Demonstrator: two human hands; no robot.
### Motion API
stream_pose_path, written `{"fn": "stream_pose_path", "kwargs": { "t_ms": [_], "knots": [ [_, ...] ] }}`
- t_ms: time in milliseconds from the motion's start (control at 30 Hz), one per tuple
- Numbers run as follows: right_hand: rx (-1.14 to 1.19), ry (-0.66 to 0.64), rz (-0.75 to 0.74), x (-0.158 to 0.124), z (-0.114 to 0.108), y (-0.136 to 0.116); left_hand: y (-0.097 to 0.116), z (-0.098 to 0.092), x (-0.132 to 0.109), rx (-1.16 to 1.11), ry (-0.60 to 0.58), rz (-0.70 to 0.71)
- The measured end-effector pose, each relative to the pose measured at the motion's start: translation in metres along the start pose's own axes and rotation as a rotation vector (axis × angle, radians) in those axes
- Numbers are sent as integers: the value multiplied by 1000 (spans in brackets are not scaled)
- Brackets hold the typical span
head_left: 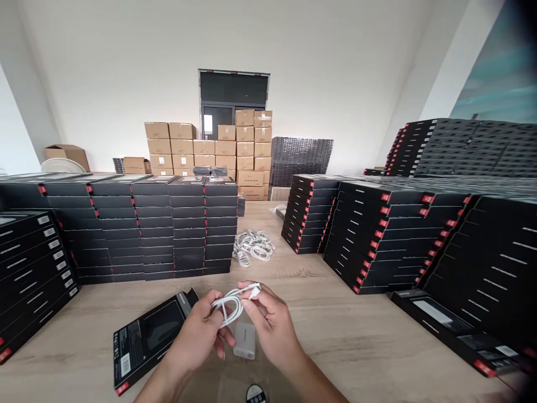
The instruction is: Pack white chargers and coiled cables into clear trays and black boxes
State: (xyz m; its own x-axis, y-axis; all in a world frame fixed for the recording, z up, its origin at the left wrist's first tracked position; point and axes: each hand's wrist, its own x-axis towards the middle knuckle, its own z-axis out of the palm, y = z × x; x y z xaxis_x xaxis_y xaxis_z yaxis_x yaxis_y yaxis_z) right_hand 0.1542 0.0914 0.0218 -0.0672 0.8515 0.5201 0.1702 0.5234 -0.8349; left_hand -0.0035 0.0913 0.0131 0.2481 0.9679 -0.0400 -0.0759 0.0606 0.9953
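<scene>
Head view: fingers (251, 305) pinched on white cable (229, 305).

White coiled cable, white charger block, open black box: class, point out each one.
white coiled cable (229, 306), head view, on its loops
white charger block (244, 340), head view, front face
open black box (151, 333), head view, window panel

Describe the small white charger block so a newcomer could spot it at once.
Start at the wooden table walled in by stacks of black boxes. At its near edge, the left hand and right hand hold a coiled white cable. The charger block lies just beneath: the only solid white cube, no loose loops.
</scene>
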Motion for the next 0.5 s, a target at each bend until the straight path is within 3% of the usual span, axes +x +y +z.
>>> {"fn": "stream_pose_path", "kwargs": {
  "t_ms": [200, 333, 500],
  "knots": [
    [94, 64, 58, 0, 4, 1, -3, 7, 2, -89, 37, -51],
    [218, 178, 204, 8, -4, 4, -1, 11, -2, -211, 12, 61],
    [353, 294, 302, 12, -9, 7, 0, 11, -10, 130, -42, 281]
  ]
}}
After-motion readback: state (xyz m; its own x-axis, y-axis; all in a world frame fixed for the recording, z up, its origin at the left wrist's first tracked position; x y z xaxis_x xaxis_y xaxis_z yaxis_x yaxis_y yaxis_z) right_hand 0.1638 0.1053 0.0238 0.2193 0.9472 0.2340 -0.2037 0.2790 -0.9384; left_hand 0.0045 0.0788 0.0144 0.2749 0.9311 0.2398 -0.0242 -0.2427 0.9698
